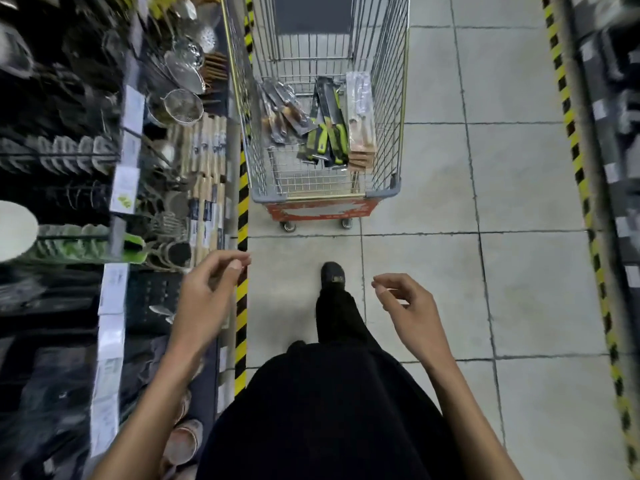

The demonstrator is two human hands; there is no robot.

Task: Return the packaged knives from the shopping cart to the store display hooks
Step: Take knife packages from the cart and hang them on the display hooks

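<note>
A wire shopping cart [388,188] stands ahead of me in the aisle. Inside it lie packaged knives: several with green-and-black handles [329,133], several dark packs with wooden handles [282,112], and a stack of long clear packs [362,112] along the cart's right side. My left hand [207,292] hangs low near the shelf edge, fingers loosely curled and holding nothing. Level with it, my right hand [405,306] is over the tiled floor, also loose and empty. Both hands are well short of the cart.
The display on the left [145,168] carries strainers, skimmers, wooden-handled tools and price tags. Yellow-black hazard tape [242,216] runs along both shelf bases. My dark-trousered leg and shoe [333,275] are stepping forward on the grey tiles. Another blurred shelf lines the right edge.
</note>
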